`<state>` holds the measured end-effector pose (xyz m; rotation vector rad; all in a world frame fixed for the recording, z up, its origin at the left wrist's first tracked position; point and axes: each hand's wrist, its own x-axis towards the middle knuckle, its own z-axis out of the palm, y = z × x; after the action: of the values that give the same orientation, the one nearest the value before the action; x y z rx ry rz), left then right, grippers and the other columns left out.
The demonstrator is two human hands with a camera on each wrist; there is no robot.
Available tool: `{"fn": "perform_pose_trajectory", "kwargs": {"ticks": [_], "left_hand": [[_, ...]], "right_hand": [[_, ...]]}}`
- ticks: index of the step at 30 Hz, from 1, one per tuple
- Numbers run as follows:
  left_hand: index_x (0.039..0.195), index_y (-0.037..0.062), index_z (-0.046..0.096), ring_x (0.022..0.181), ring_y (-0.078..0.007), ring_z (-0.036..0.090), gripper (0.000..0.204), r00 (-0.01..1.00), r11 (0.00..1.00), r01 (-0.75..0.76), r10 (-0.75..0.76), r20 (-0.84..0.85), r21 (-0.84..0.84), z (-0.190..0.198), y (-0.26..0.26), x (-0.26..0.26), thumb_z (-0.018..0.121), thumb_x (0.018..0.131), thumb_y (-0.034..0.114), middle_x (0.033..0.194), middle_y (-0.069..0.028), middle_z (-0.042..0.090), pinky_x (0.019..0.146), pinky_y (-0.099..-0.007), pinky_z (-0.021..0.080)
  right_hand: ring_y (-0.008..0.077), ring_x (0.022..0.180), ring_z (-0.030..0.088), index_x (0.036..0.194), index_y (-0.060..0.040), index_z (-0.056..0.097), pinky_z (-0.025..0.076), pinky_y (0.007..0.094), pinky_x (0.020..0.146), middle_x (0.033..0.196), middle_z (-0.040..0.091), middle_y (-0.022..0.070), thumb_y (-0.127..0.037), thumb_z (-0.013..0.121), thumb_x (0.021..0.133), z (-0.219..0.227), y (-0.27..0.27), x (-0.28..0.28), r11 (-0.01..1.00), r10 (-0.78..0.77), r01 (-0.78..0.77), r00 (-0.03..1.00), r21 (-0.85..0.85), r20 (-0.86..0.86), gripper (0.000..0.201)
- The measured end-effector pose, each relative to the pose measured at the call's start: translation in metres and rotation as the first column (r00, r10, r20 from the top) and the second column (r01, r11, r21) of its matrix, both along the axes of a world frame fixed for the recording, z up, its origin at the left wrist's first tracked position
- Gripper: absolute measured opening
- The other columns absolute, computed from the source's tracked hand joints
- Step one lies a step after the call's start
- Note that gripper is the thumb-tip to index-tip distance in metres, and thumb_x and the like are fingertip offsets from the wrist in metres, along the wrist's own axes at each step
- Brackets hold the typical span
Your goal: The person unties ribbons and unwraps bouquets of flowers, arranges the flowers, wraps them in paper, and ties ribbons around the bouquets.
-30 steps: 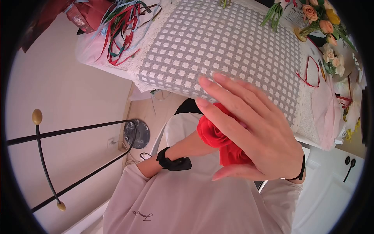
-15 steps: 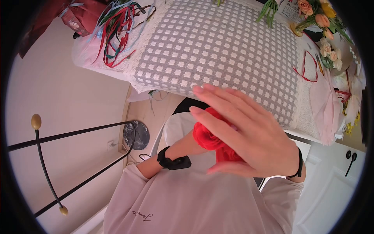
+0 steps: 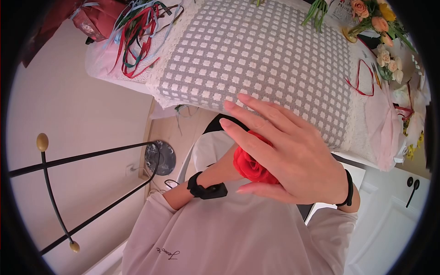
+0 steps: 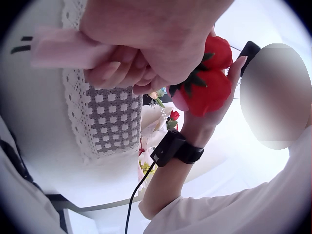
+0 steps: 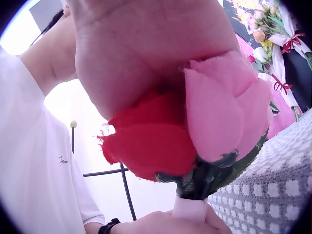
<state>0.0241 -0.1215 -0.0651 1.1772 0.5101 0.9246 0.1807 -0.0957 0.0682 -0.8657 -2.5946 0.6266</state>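
In the left wrist view my left hand (image 4: 151,41) grips a small bunch of artificial flowers by its stems, bound in a pale pink wrap (image 4: 68,48). Dark stem ends (image 4: 20,48) stick out beyond the wrap. The bunch has red roses (image 3: 253,164) and a pink flower (image 5: 222,109) above green sepals. My right hand (image 3: 298,158) lies over the flower heads, palm to the petals, its fingers straight and spread. From the head, the roses and right hand hide the left hand.
A grey and white checked cushion (image 3: 256,55) lies on the table beyond the hands. Loose ribbons (image 3: 140,41) are at its left. More flowers (image 3: 380,23), a red ribbon loop (image 3: 362,80) and pink fabric (image 3: 380,123) lie at the right. A black metal rack (image 3: 87,156) stands at left.
The right hand has shifted slightly left over the flowers and its fingers have spread. One red rose now shows between thumb and forefinger, where two showed before. The left hand keeps its grip.
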Motion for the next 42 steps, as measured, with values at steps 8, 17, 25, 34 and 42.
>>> {"fn": "perform_pose_trajectory", "kwargs": {"ticks": [8, 17, 25, 34, 42], "left_hand": [[0.125, 0.0075, 0.063, 0.117, -0.0282, 0.062, 0.062, 0.995, 0.981, 0.024, -0.041, -0.088, -0.192, -0.055, -0.012, -0.020, 0.091, 0.075, 0.031, 0.133, -0.0141, 0.064, 0.100, -0.0401, 0.047], [0.085, 0.0038, 0.069, 0.066, -0.0338, 0.066, 0.025, 0.916, 0.903, 0.052, 0.127, -0.380, 0.426, -0.022, 0.011, 0.005, 0.082, 0.071, 0.021, 0.075, -0.0115, 0.069, 0.063, -0.0384, 0.051], [0.112, -0.0001, 0.066, 0.089, -0.0281, 0.071, 0.035, 0.962, 0.998, -0.013, 0.029, -0.271, 0.058, -0.046, -0.002, -0.005, 0.078, 0.087, 0.020, 0.109, -0.0149, 0.072, 0.072, -0.0374, 0.055], [0.114, 0.0010, 0.067, 0.088, -0.0246, 0.071, 0.035, 0.994, 1.000, -0.004, 0.003, -0.112, -0.014, -0.043, -0.001, 0.002, 0.079, 0.089, 0.023, 0.109, -0.0126, 0.073, 0.071, -0.0364, 0.055], [0.113, 0.0022, 0.068, 0.084, -0.0214, 0.071, 0.034, 0.997, 0.996, -0.070, 0.072, 0.036, -0.048, -0.027, 0.002, 0.004, 0.081, 0.091, 0.025, 0.106, -0.0099, 0.074, 0.069, -0.0353, 0.054]], "right_hand": [[0.0450, 0.138, 0.054, 0.137, 0.0076, 0.060, 0.043, 0.0479, 0.113, 0.152, 0.050, 0.0303, -0.064, 0.070, 0.085, 0.013, 0.016, 0.029, 1.000, -0.021, 0.020, 0.964, -0.006, -0.266, 0.089], [0.0454, 0.137, 0.053, 0.139, 0.0055, 0.060, 0.040, 0.0530, 0.115, 0.151, 0.052, 0.0254, -0.026, 0.071, 0.092, 0.003, -0.007, 0.004, 0.972, -0.227, 0.230, 0.972, 0.041, -0.059, 0.057], [0.0440, 0.139, 0.052, 0.140, 0.0038, 0.060, 0.039, 0.0518, 0.116, 0.151, 0.053, 0.0247, -0.031, 0.071, 0.092, 0.001, -0.004, 0.013, 0.980, -0.200, 0.199, 0.975, -0.026, -0.099, 0.060], [0.0456, 0.146, 0.045, 0.145, 0.0037, 0.055, 0.038, 0.0508, 0.117, 0.155, 0.049, 0.0242, -0.042, 0.066, 0.092, -0.025, 0.000, 0.019, 0.973, -0.180, 0.151, 0.970, -0.177, -0.162, 0.071], [0.0472, 0.145, 0.043, 0.144, 0.0051, 0.054, 0.041, 0.0548, 0.115, 0.156, 0.048, 0.0231, -0.033, 0.077, 0.084, -0.022, -0.007, 0.002, 0.979, -0.194, 0.186, 0.976, -0.089, -0.095, 0.075]]}}
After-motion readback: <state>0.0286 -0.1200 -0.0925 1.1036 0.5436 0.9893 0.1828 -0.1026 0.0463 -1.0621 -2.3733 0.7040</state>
